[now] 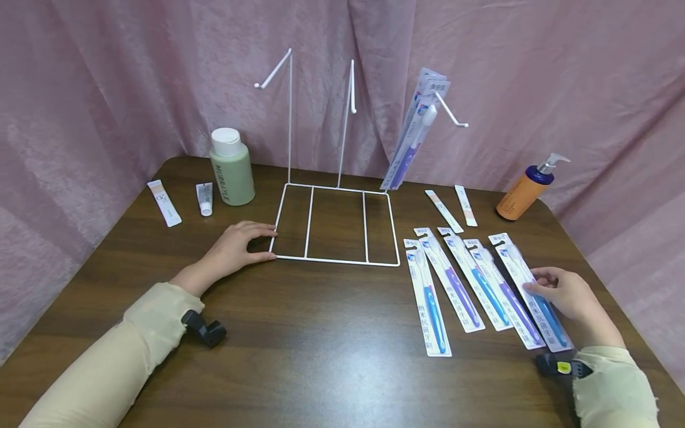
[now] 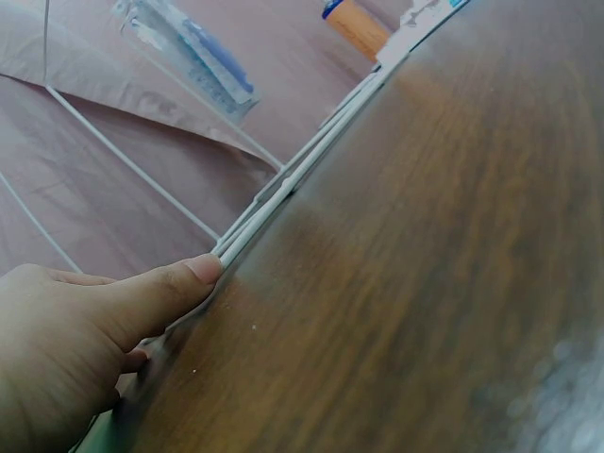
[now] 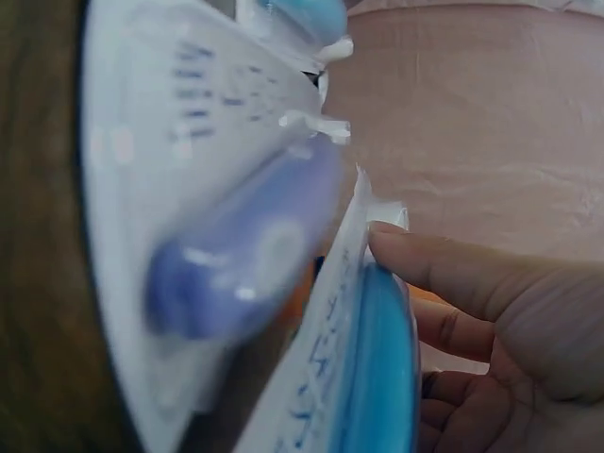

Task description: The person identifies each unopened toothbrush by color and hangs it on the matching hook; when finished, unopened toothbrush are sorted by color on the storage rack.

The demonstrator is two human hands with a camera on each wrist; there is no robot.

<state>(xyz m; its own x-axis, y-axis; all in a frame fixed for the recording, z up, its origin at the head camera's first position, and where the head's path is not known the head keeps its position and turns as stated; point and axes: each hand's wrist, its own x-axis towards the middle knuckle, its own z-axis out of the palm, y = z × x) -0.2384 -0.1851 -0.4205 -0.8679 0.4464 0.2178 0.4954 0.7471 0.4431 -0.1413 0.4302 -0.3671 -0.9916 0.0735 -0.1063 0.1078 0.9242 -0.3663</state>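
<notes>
A white wire display rack (image 1: 337, 260) stands on the table, with three upright hooks. My left hand (image 1: 241, 245) rests at its front left corner, thumb and fingers fairly straight and spread along the wire. In the left wrist view, the thumb (image 2: 179, 288) touches the corner. Packaged toothbrushes (image 1: 412, 139) hang on the right hook. Several more lie in a slanting row at the right. My right hand (image 1: 567, 291) pinches the edge of the rightmost blue toothbrush pack (image 1: 521, 273). The right wrist view shows that pack (image 3: 377, 368) tilted up between thumb and fingers, beside a purple toothbrush pack (image 3: 245, 245).
A green bottle (image 1: 232, 172), a small tube (image 1: 204, 199) and a white sachet (image 1: 165, 203) stand or lie left of the rack. Two slim sachets (image 1: 444, 211) lie behind the toothbrush row. An orange pump bottle (image 1: 524, 193) is at the back right, before a pink curtain (image 1: 134, 77).
</notes>
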